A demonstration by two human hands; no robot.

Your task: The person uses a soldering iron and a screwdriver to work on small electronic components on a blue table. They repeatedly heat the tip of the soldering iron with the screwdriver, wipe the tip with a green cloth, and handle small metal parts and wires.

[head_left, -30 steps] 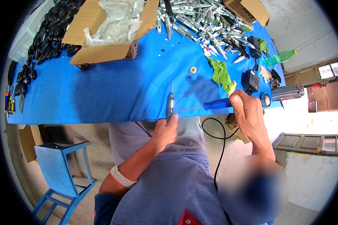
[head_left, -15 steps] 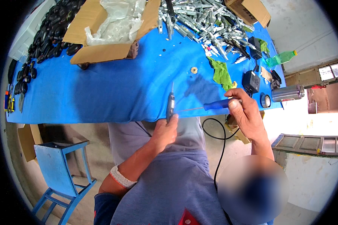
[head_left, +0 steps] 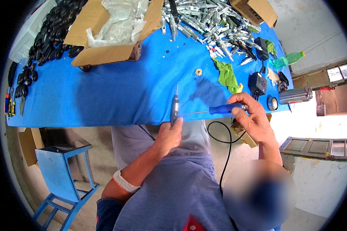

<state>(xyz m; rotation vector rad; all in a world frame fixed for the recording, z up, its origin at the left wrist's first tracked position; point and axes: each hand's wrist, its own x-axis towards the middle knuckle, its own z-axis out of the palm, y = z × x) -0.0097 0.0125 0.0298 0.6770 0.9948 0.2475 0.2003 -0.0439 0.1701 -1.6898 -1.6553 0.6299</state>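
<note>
L hand (head_left: 169, 138) grips slim dark tool (head_left: 175, 108), R hand (head_left: 257, 122) loosely holds blue screwdriver (head_left: 221, 109), tip prob. touching tool.

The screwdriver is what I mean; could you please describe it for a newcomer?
At the near edge of the blue-covered table, right of centre, find the grip of the right hand. It holds the screwdriver nearly level, thin shaft pointing left; a thick blue handle sets it apart from the slim dark tool in the left hand.

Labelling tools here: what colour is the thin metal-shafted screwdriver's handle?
The screwdriver handle is blue, best seen in the head view.
</note>
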